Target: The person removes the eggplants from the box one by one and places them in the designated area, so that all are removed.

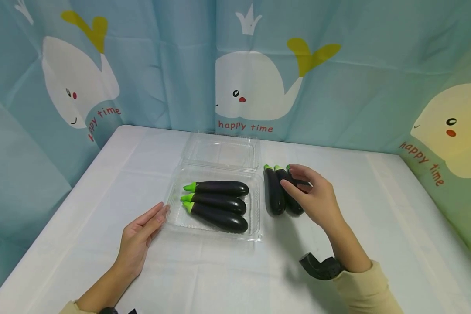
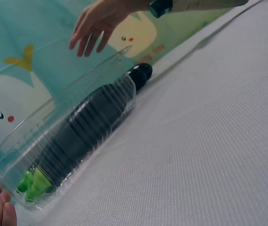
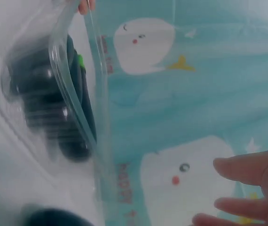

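A clear plastic clamshell box [image 1: 255, 220] lies on the table with its lid [image 1: 220, 150] folded back. Inside its base, three eggplants [image 1: 220, 188] with green stems lie side by side. At the box's left edge, my left hand [image 1: 139, 240] touches the rim with its fingers extended. My right hand [image 1: 315, 196] hovers over more eggplants [image 1: 274, 192] to the right of the box, thumb and fingers spread apart. It partly hides a third stem there. In the right wrist view, nothing shows between the fingers [image 3: 242, 170] of the right hand.
A white cloth [image 1: 204, 270] covers the table. Behind it hangs a blue curtain [image 1: 188, 65] printed with whales. Dark camera mounts sit at both wrists, the right one [image 1: 322, 267] fully in sight.
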Demonstrator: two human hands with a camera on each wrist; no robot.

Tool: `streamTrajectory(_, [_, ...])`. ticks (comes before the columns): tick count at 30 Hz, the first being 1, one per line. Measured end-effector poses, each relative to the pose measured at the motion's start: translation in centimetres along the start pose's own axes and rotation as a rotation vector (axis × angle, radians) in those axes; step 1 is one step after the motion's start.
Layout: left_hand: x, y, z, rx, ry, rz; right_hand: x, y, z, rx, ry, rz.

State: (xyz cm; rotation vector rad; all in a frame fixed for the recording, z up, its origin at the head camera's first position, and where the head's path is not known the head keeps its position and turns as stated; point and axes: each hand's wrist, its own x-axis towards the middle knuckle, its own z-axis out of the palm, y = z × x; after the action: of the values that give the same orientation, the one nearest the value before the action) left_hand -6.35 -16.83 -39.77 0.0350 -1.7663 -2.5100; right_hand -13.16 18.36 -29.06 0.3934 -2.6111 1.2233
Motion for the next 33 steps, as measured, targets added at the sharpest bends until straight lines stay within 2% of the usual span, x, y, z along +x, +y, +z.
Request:
streamTrajectory(6, [-0.1, 0.1, -0.1, 0.004, 0.005, -0.002, -0.1, -0.8, 1.1, 0.033, -0.077, -0.020])
streamTrajectory(15, [-0.1, 0.0, -0.1, 0.006, 0.010, -0.016, 0.0, -1.9, 3.2, -0.016, -0.195, -0.058])
streamTrajectory(23, [0.0, 0.0, 0.0, 0.005, 0.007, -0.020, 0.0, -2.0, 5.1, -0.027, -0.234, -0.123])
streamTrajectory(33, [0.0, 0.1, 0.1, -0.002, 0.007, -0.015, -0.1, -3.2, 6.9, -0.100, -0.384, -0.165])
